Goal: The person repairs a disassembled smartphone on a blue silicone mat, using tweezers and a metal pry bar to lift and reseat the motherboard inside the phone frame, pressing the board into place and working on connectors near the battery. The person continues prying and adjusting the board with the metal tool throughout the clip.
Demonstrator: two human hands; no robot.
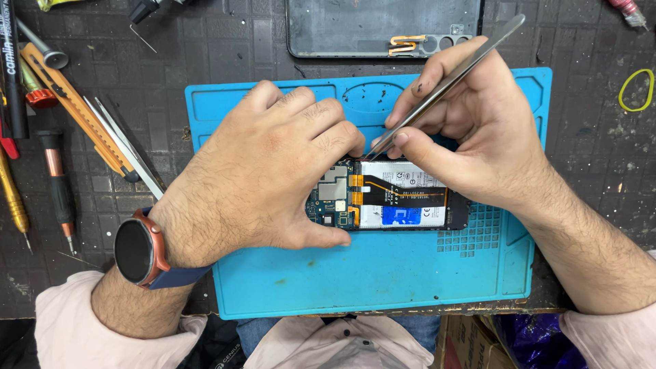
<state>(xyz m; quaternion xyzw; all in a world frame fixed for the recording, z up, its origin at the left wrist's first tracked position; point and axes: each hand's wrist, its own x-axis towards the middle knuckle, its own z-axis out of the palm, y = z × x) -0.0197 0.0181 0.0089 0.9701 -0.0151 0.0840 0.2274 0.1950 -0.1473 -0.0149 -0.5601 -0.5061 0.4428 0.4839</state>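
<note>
An opened phone [403,198] lies on a blue work mat [383,273], its battery, orange flex cable and circuit board exposed. My left hand [266,171] covers and grips the phone's left end, thumb on its near edge. My right hand [471,130] pinches metal tweezers [451,78], whose tips reach down to the phone's top edge near my left fingertips. A round watch [140,249] sits on my left wrist.
The phone's detached back cover [355,27] lies beyond the mat. Screwdrivers [58,184], an orange utility knife [75,109] and other tools crowd the left of the dark bench. A yellow-green rubber band [637,89] lies at the right.
</note>
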